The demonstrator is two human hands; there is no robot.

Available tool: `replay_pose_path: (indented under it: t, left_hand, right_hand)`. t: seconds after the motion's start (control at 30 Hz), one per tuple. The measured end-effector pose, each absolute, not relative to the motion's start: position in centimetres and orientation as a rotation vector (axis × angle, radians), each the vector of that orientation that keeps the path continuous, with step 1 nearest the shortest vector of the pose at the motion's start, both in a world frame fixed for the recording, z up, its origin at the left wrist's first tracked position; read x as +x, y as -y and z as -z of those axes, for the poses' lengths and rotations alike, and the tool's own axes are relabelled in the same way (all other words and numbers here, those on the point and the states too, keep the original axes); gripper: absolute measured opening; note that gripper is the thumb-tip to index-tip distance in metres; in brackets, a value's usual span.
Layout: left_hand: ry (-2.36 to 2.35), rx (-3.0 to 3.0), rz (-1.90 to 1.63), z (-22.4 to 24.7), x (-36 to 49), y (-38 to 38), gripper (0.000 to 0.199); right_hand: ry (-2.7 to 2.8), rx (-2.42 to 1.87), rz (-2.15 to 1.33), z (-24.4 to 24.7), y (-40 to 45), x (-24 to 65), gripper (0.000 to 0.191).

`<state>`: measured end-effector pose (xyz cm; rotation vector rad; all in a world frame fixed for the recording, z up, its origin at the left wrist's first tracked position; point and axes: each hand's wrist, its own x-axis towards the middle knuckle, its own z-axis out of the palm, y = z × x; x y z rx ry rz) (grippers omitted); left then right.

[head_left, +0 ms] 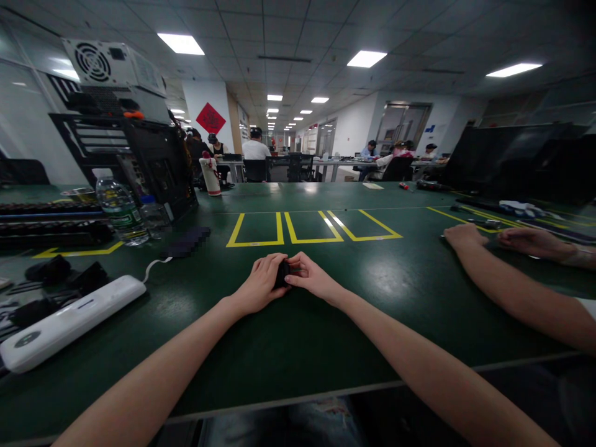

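Near the middle of the green table (372, 329), both hands meet around a small black object (282, 274). Its kind is hard to tell, as fingers cover most of it. My left hand (261, 284) wraps over its left side, with the fingers bent across the top. From the right, my right hand (313, 278) grips it with thumb and fingertips. The object is low over the tabletop or resting on it; I cannot tell which. Just beyond the hands, yellow tape outlines (313, 241) mark several boxes on the table.
A white power strip (74, 320) and black cables lie at left. Behind them stand a water bottle (118, 208) and a computer case (158, 164) topped by a power supply (107, 65). At right, a co-worker's arms (507, 285) rest over the table near some tools. A patterned bottle (210, 176) stands farther back.
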<state>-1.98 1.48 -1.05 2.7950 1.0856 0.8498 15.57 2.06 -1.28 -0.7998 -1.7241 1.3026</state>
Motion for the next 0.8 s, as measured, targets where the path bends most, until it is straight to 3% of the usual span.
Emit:
replay_pose_path:
  t: [0.17,0.53,0.7,0.8]
  left_hand:
    - [-1.100,2.792,-0.863,1.29,-1.92,-1.70,0.058]
    - [-1.090,2.778,-0.851,1.03,-1.92,-1.51,0.057]
    - [-1.106,2.772,-0.858,1.21,-1.89,-1.65,0.057]
    - [-1.109,2.772,-0.853,1.17,-1.88,-1.63,0.056]
  right_hand:
    - [1.683,-0.817,-1.289,1.21,-1.94,15.22,0.025]
    - [1.686,-0.792,-1.365,1.04,-1.90,15.55,0.037]
    - [1.640,-0.799,-1.332,0.98,-1.78,15.36,0.025]
    - [1.642,-0.842,-1.323,1.04,-1.86,15.33,0.029]
